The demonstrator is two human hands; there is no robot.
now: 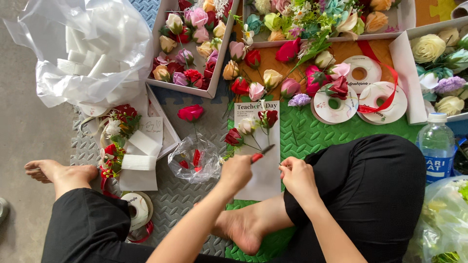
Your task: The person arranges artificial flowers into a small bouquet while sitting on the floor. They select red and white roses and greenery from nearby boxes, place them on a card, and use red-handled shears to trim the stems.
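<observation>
Left hand (237,170) grips a red-handled cutter (262,152), long axis slanting up-right, tip over a white printed card (265,170) on the green mat (312,134). Right hand (296,176), fingers curled; what it pinches is too small to tell. Right edge: clear bottle (436,146), blue label, partly cut off. 3 white ribbon spools (360,73) above the knee.

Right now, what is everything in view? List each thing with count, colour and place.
Flower boxes: three, white, holding mixed artificial roses, top.
Loose roses: several, red, pink, cream, on the mat, centre.
Ribbon spools: three, white with red ribbon, upper right.
Paper sheet: one, white, centre.
Plastic bag: one, clear, holding white foam blocks, top left.
Water bottle: one, clear with blue label, right.
Cutter: one, red-handled, in the left hand.
Right hand: pinching something small, too small to tell what.
</observation>
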